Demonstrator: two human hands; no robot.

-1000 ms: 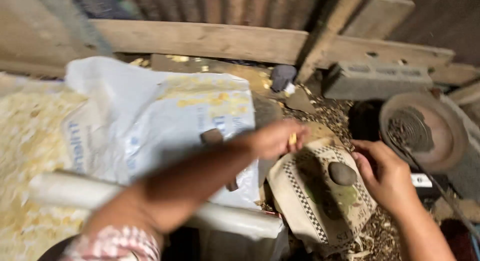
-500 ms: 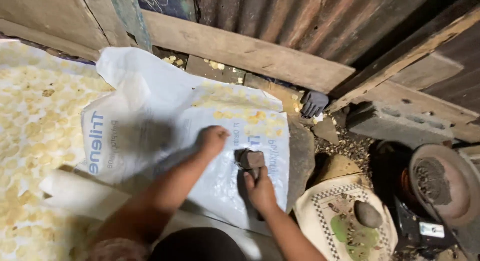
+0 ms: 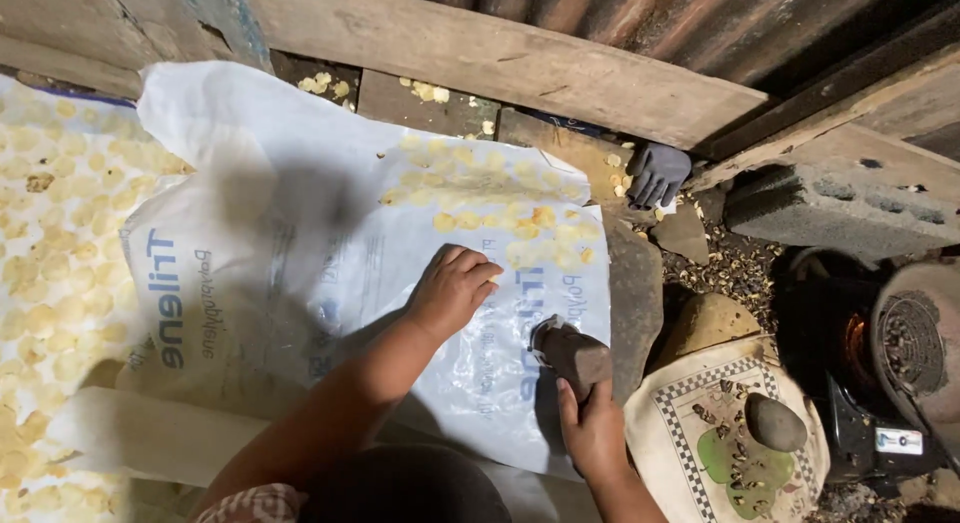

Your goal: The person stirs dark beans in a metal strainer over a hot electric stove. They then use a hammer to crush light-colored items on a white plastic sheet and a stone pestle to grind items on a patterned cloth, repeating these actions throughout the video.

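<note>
Left hand [image 3: 455, 288]: forearm extended forward, palm down, fingers curled loosely under. Right hand [image 3: 592, 423]: nearer and to the right, fingers closed in a fist-like grip, wrist straight.
</note>
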